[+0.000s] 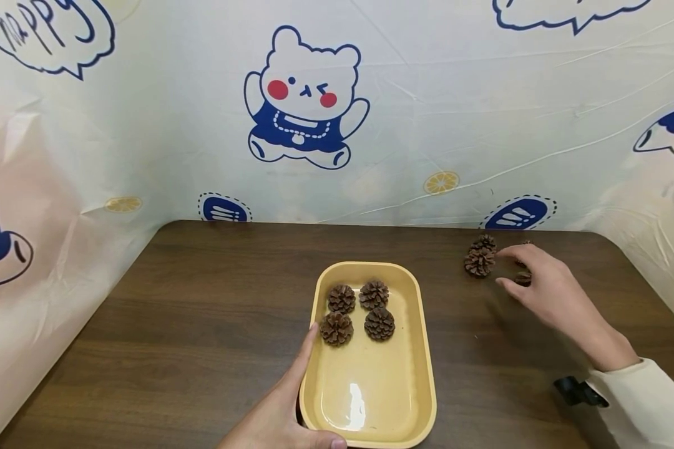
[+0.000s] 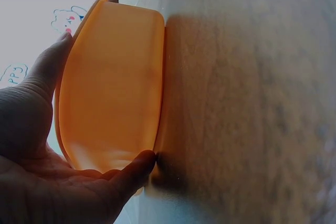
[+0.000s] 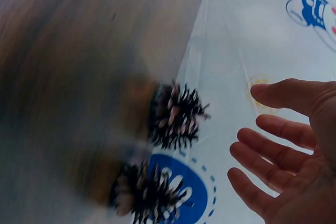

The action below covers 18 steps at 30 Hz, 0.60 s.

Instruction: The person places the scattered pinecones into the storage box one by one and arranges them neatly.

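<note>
My left hand [image 1: 283, 399] grips the near left corner of a yellow plastic tray [image 1: 371, 386], fingers along its left side and thumb at the near end. The left wrist view shows the tray's outer wall [image 2: 113, 77] between thumb and fingers. Several brown pine cones [image 1: 337, 328] lie in the tray's far half. At the back right, my right hand [image 1: 550, 287] hovers over the table, fingers parted and nothing in them. Just left of its fingertips are two pine cones [image 1: 479, 262]; others [image 1: 523, 279] are partly hidden behind the hand. Two pine cones [image 3: 176, 116] show beside the right hand [image 3: 294, 156] in its wrist view.
The dark wooden table [image 1: 202, 324] runs back to a pale printed cloth [image 1: 415, 125] with cartoon bears, which also hangs along both sides. A black strap mount [image 1: 580, 391] sits at the right wrist, by the pale sleeve [image 1: 646, 399].
</note>
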Each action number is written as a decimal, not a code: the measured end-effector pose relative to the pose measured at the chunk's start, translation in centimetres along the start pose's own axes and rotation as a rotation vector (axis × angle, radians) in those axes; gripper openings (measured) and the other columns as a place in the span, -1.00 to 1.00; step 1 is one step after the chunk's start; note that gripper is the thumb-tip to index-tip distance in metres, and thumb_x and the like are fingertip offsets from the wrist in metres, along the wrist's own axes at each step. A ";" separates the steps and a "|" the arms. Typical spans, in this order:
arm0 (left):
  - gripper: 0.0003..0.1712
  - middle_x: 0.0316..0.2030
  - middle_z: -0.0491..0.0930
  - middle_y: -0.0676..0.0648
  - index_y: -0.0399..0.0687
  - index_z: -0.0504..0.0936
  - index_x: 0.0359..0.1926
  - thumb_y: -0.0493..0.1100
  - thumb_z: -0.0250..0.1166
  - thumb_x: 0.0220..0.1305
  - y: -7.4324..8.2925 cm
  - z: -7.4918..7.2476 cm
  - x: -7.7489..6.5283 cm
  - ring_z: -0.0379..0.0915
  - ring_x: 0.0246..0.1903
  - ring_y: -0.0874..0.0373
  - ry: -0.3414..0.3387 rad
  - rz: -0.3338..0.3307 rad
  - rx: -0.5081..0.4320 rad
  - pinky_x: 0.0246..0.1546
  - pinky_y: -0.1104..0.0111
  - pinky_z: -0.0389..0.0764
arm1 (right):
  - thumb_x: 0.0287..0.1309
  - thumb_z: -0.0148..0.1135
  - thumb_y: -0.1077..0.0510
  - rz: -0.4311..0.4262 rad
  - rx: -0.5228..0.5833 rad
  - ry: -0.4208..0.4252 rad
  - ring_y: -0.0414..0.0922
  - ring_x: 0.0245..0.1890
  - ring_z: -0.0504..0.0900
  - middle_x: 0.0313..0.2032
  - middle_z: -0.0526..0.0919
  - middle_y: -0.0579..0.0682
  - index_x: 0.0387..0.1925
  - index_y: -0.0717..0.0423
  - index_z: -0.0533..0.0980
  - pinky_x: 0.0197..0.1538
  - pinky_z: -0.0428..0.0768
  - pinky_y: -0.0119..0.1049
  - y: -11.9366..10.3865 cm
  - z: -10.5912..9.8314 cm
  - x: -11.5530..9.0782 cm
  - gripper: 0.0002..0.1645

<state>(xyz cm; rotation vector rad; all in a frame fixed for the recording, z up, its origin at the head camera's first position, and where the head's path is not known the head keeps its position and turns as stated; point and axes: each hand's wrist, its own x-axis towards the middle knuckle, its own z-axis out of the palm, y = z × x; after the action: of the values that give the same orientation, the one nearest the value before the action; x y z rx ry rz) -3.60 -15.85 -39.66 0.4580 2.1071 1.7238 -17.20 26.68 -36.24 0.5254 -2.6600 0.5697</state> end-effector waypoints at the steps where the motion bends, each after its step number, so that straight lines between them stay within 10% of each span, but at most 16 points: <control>1: 0.62 0.68 -0.26 -0.21 0.34 -0.39 0.70 -0.17 0.71 0.00 0.0 0.0 0.0 0.38 0.27 0.27 0.000 0.001 -0.001 0.23 0.59 0.39 | 0.04 0.53 0.38 0.008 -0.003 -0.007 0.33 0.06 0.62 0.01 0.69 0.32 0.04 0.31 0.60 0.06 0.53 0.27 0.3 -0.1 0.0 -0.51; 18: 0.63 0.68 -0.25 -0.23 0.35 -0.38 0.70 -0.14 0.72 -0.01 0.0 0.0 0.0 0.36 0.29 0.29 0.011 -0.001 0.029 0.24 0.59 0.38 | 0.16 0.45 0.38 0.106 0.007 -0.133 0.47 -0.01 0.63 0.14 0.60 0.48 0.18 0.33 0.53 -0.01 0.55 0.37 4.4 -0.7 -1.1 -0.47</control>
<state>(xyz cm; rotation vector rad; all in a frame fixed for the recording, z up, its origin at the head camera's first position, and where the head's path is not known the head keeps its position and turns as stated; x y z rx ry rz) -3.55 -15.85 -39.62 0.4569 2.1419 1.7006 -17.93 31.02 -37.45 0.4404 -2.8267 0.5936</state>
